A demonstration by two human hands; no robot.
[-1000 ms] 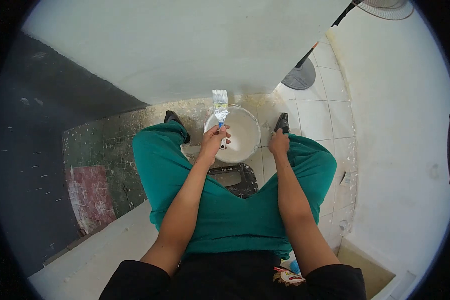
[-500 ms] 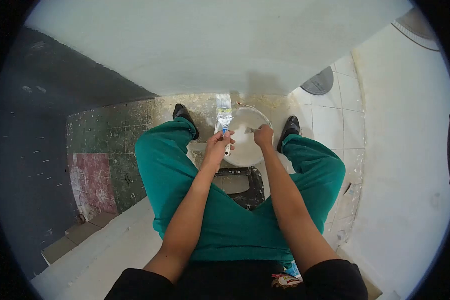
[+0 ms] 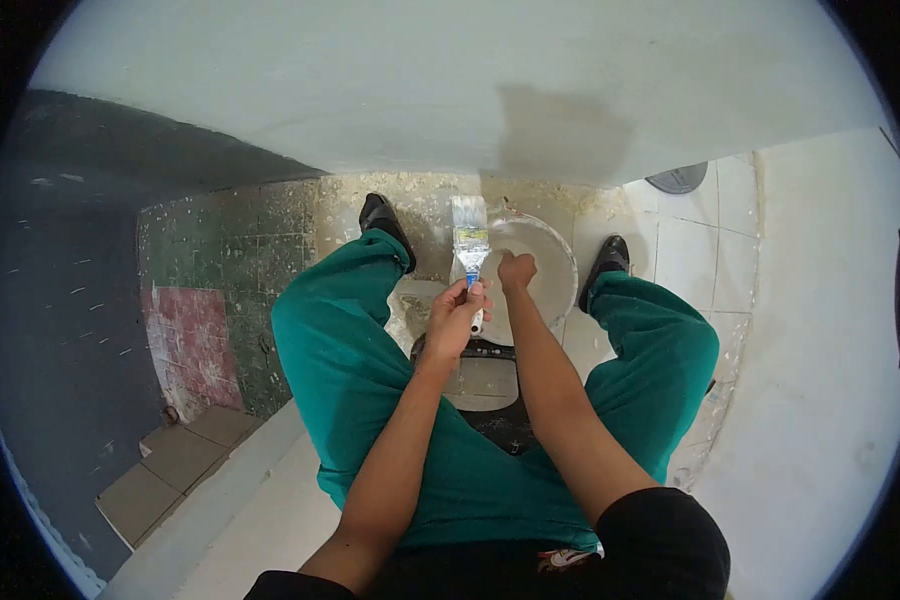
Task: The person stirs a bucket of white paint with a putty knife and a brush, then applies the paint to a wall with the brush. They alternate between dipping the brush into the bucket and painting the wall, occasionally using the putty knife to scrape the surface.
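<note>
My left hand [image 3: 456,318] is closed around the handle of a flat paintbrush [image 3: 471,243], its bristles pointing away from me. White paint coats the bristles and ferrule. The brush is held over the left side of a round white bucket [image 3: 574,278], which contains pale paint [image 3: 538,300]. Over the bucket, my right hand [image 3: 517,271] is closed in a fist close to the brush. It grips a small putty knife, whose blade is mostly hidden now but showed more plainly a moment ago.
Between my legs, behind the bucket, is a black paint-spattered stool [image 3: 505,425]. A pale wall [image 3: 400,110] rises just ahead, with a dark grey wall [image 3: 70,300] at left. A grey round lid [image 3: 678,178] lies by the right wall. Loose tiles [image 3: 185,455] lie at lower left.
My right hand has moved left, nearer the brush, and its blade is less visible. My left hand still holds the brush upright over the bucket's left side. The whole view has shifted slightly.
</note>
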